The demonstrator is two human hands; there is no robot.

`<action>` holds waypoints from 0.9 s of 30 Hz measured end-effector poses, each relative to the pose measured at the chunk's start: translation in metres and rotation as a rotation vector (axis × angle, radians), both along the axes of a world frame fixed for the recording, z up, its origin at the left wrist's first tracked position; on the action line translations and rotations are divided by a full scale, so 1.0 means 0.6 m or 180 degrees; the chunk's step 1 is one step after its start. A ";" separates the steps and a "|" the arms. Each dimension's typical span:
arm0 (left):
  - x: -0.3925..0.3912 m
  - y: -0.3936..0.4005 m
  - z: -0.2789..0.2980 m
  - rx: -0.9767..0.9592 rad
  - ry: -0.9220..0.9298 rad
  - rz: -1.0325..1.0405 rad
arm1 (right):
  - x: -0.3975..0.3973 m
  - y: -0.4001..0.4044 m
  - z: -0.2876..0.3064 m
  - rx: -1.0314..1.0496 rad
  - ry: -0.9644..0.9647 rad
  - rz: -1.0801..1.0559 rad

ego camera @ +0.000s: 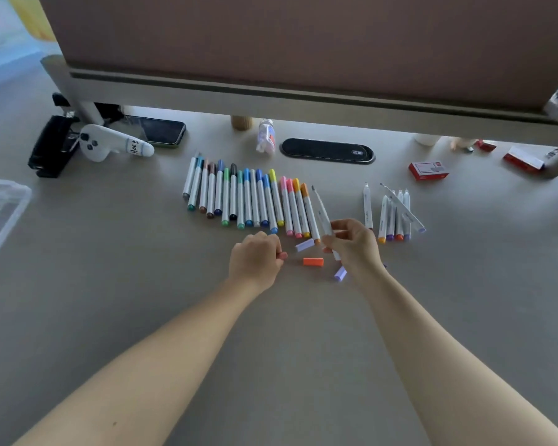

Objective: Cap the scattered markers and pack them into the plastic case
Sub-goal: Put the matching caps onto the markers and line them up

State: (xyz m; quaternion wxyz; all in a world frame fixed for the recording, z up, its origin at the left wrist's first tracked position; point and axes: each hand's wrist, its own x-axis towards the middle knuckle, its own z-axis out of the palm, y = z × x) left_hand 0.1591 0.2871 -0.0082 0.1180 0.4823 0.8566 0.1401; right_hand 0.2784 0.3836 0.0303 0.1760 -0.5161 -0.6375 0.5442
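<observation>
A row of several capped markers (248, 196) lies side by side on the grey table. To its right is a smaller bunch of uncapped white markers (397, 217). My right hand (351, 243) holds an uncapped white marker (322, 214) by its lower part, tip pointing away. My left hand (258, 257) is curled and pinches a pink cap (283, 255) at its fingertips. Loose caps lie between the hands: a lilac cap (304, 244), an orange cap (313, 261) and another lilac cap (340, 273). The clear plastic case (0, 214) sits at the far left edge.
Along the back stand a monitor riser (303, 98), a phone (157, 130), a white controller (110, 143), a black stapler-like object (50, 146), a small bottle (266, 136) and a black oval cable port (327, 151). Red boxes (428, 170) lie at the right.
</observation>
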 end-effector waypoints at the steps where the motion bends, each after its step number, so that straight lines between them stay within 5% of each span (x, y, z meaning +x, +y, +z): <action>1: 0.000 -0.006 0.001 0.0015 0.0013 0.0026 | 0.000 -0.007 0.000 0.0022 0.0015 0.0024; 4: -0.005 -0.016 0.000 0.0252 -0.0380 0.0265 | -0.002 -0.024 0.000 0.0089 0.0044 0.0082; 9: -0.014 -0.019 0.033 0.1242 -0.2325 0.0844 | -0.004 -0.042 0.002 0.0165 0.0082 0.0170; 16: -0.030 -0.017 0.090 0.1885 -0.3555 0.2127 | -0.008 -0.060 0.028 0.0411 0.0024 0.0520; 27: -0.038 -0.009 0.114 0.1798 -0.3708 0.2449 | -0.005 -0.055 0.052 0.0734 -0.0174 0.0828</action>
